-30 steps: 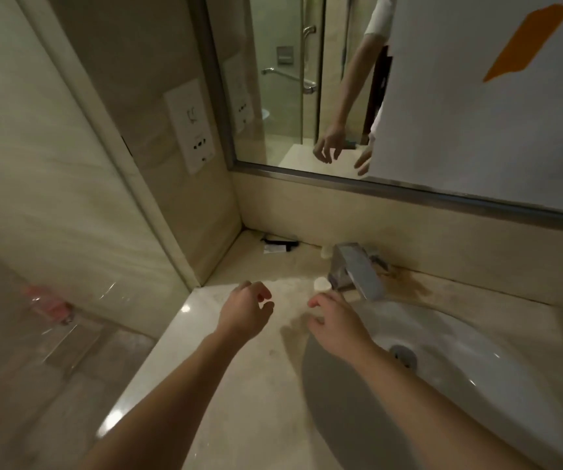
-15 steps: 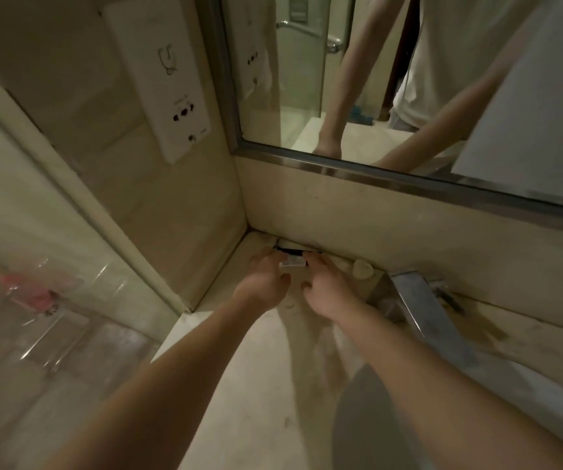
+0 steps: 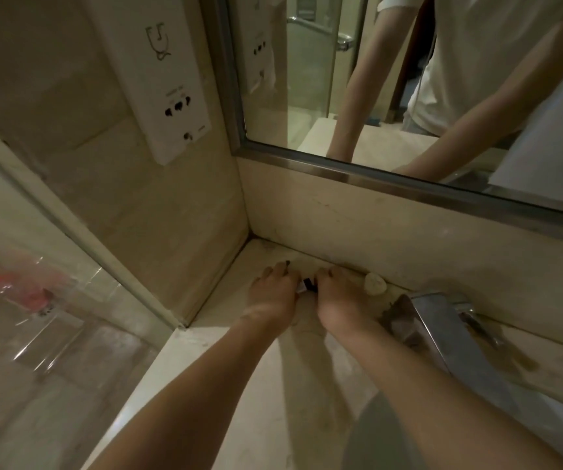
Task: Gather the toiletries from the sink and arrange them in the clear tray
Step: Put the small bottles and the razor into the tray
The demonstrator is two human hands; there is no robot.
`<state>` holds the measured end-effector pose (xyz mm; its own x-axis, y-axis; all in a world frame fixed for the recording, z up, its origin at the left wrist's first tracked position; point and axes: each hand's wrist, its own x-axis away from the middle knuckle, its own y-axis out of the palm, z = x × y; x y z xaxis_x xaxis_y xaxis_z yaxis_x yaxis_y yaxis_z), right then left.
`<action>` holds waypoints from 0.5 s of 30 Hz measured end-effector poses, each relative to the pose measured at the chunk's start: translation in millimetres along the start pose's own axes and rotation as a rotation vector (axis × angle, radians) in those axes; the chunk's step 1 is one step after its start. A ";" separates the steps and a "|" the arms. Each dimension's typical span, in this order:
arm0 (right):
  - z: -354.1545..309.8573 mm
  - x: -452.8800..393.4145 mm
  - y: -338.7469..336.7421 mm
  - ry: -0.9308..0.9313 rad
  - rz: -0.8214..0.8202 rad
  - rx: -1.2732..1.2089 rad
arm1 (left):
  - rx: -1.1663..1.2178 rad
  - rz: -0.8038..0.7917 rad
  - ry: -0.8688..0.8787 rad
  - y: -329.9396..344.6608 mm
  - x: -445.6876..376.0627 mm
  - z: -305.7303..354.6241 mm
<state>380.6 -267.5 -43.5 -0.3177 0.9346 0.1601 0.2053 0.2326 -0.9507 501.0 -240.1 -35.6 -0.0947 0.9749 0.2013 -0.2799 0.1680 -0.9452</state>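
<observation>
Both my hands rest in the back left corner of the marble counter. My left hand [image 3: 271, 293] and my right hand [image 3: 339, 300] curl over a small black-and-white toiletry packet [image 3: 307, 285], of which only a sliver shows between them. Whether either hand grips it is unclear. A small round pale soap [image 3: 375, 283] lies against the back wall just right of my right hand. The clear tray [image 3: 52, 337] stands low at the left, seen through glass, with a red item [image 3: 32, 293] above it.
A chrome faucet [image 3: 443, 334] juts out to the right of my hands, over the white basin [image 3: 409, 435]. A mirror [image 3: 409, 96] runs along the back wall. A white socket panel [image 3: 168, 79] hangs on the left wall.
The view has moved in toward the corner. My hands went from above the basin's edge to the corner and have closed in over the packet.
</observation>
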 end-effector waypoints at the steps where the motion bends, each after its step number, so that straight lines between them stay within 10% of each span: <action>1: 0.6 3.7 1.2 -0.022 0.028 0.026 | 0.019 0.005 0.007 -0.8 4.6 -1.6; 7: 0.6 24.6 10.5 0.046 0.180 -0.196 | 0.595 0.159 -0.115 -10.2 33.1 -6.6; 15: -16.3 80.8 -26.5 0.090 0.171 -0.692 | 1.254 -0.019 -0.291 -56.9 86.9 15.9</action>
<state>364.6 -193.8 -1.1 -0.1572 0.9848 0.0739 0.7949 0.1705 -0.5823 493.5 -167.2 39.8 -0.2401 0.8798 0.4103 -0.9706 -0.2242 -0.0874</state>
